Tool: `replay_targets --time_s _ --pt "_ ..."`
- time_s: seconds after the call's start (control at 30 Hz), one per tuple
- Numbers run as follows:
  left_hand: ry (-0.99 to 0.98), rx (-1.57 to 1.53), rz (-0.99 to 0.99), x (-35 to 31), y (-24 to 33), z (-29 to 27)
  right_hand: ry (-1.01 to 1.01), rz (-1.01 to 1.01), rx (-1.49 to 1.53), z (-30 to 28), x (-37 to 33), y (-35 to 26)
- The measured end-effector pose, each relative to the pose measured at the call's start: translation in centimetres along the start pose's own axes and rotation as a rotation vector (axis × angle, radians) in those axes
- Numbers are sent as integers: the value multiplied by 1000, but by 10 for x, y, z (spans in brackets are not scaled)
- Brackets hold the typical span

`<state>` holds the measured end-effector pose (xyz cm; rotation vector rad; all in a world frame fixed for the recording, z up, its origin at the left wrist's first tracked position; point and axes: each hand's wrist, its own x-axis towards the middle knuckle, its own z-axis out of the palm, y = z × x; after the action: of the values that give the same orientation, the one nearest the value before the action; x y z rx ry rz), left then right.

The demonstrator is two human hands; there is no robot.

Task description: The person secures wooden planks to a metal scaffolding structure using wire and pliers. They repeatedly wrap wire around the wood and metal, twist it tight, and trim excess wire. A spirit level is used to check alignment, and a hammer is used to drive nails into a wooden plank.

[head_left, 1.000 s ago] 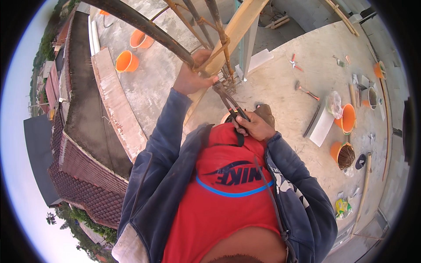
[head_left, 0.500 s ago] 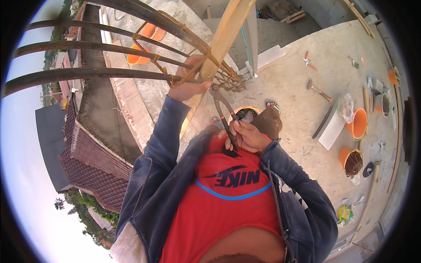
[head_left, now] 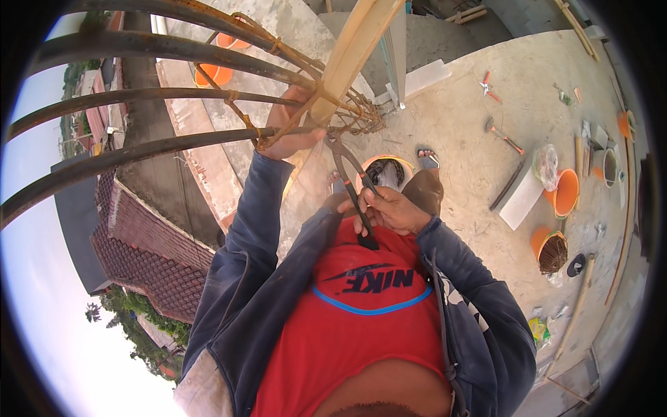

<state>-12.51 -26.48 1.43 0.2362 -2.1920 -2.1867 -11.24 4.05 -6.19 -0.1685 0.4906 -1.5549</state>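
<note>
Pliers [head_left: 347, 161] slant up and leftward from the right hand [head_left: 393, 210], whose grip pinches their handles; their head sits just beside the left hand's [head_left: 283, 143] thumb, its grip wrapped around a steel bar [head_left: 174, 142].

Dark block lettering [head_left: 379, 280] and a curved mark [head_left: 366, 268], upside down, front of the red shirt [head_left: 333, 340].

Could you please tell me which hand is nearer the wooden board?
Left: the left hand is at the wooden board; the right hand is lower, apart, holding pincers.
</note>
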Motion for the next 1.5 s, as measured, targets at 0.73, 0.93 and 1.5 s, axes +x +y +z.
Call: replay_targets --time_s 0.73,0.93,1.5 --pt "64 124 -60 -8 8 4 39 417 245 25 12 -26" --pt "310 77 -88 -23 30 45 -29 538 243 9 7 -38" --pt "672 57 -120 -22 30 94 -253 582 387 -22 6 -48"
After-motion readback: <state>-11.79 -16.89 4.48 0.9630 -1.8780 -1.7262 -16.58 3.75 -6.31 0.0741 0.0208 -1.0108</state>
